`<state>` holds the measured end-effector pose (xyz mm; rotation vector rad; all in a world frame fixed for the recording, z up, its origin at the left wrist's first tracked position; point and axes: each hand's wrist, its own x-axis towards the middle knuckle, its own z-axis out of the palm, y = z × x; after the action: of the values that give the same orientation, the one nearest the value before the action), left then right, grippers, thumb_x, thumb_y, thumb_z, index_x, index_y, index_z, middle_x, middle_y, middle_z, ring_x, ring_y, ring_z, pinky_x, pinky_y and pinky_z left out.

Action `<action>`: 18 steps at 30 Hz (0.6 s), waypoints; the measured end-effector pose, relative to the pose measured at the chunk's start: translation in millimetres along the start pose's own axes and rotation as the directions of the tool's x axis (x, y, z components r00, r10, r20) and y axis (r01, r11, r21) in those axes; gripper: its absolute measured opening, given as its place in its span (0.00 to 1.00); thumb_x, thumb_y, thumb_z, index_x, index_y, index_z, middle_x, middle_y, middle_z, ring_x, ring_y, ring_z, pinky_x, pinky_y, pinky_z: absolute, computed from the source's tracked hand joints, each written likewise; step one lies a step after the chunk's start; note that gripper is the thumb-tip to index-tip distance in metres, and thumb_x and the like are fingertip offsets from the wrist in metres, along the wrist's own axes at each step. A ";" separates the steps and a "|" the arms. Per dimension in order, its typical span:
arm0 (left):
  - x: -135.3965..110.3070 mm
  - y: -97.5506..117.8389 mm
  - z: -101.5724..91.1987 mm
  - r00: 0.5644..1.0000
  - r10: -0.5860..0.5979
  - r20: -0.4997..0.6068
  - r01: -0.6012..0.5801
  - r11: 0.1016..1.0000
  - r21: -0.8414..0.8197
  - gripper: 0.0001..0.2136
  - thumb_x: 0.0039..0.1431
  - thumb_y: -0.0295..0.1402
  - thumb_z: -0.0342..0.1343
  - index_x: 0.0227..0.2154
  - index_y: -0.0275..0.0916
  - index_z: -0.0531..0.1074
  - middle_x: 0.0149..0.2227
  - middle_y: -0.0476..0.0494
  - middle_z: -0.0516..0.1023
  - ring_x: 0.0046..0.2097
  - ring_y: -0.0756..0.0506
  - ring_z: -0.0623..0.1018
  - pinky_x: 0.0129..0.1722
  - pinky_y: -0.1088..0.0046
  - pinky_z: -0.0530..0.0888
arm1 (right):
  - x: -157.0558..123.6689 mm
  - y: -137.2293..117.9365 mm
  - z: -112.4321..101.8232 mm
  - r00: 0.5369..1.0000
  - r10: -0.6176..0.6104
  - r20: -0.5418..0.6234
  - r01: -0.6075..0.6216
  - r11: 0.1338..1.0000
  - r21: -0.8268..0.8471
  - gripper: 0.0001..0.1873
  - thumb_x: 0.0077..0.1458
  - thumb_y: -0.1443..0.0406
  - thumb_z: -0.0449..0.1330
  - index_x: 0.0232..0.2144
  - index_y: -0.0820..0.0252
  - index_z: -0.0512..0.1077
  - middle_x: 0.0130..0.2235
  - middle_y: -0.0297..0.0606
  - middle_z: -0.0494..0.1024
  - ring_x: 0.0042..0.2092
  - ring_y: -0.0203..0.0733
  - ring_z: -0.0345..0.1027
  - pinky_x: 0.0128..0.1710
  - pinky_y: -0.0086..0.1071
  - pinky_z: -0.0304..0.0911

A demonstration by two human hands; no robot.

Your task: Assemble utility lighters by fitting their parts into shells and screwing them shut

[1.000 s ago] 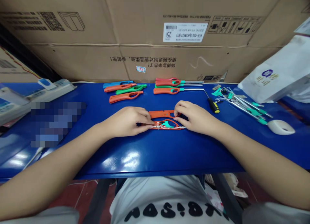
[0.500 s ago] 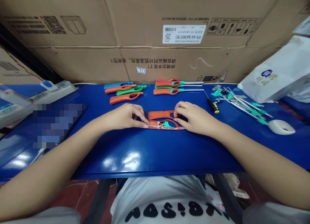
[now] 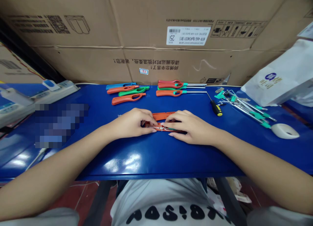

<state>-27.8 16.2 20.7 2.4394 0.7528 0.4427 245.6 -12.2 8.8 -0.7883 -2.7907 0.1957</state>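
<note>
An opened orange lighter shell [image 3: 160, 125] with thin wires and a teal part inside lies on the blue table [image 3: 156, 154], between my two hands. My left hand [image 3: 132, 123] pinches its left end with curled fingers. From the right, my right hand [image 3: 189, 126] covers the shell's middle and right part, fingertips pressed on the inner parts. Just behind it lies a second orange shell half [image 3: 160, 115], flat on the table.
Coloured lighter handles [image 3: 127, 92] lie at the back left, finished long-nosed lighters [image 3: 178, 88] at the back middle. A yellow-and-black screwdriver [image 3: 215, 107], several metal tubes with teal ends [image 3: 246, 108] and a white oval object [image 3: 285, 131] lie to the right. Cardboard boxes [image 3: 156, 40] wall the back.
My right hand has slid left over the shell and now hides the teal part. The left hand's fingers have closed back onto the shell's left end.
</note>
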 end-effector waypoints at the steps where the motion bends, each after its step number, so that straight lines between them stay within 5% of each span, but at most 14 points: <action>1: 0.2 0.4 1.0 1.000 -0.011 -0.003 0.011 1.000 -0.001 0.09 0.61 0.35 0.63 0.42 0.40 0.83 0.36 0.44 0.81 0.34 0.49 0.78 0.35 0.75 0.73 | -0.4 0.3 0.1 1.000 -0.024 0.011 0.024 1.000 -0.013 0.21 0.68 0.60 0.56 0.60 0.54 0.71 0.58 0.47 0.74 0.55 0.51 0.67 0.54 0.48 0.62; 18: -0.4 4.2 3.3 0.997 -0.071 -0.040 0.072 0.997 0.027 0.10 0.63 0.38 0.61 0.40 0.37 0.82 0.34 0.43 0.80 0.31 0.49 0.77 0.32 0.75 0.72 | -1.5 -14.8 -0.6 0.994 -0.053 0.099 0.082 0.947 -0.310 0.23 0.69 0.62 0.51 0.63 0.65 0.67 0.56 0.52 0.75 0.55 0.55 0.68 0.52 0.48 0.61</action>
<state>-24.9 11.7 20.5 2.4277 0.8658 0.4559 239.6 -25.5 11.9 -0.7651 -2.9707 -0.2393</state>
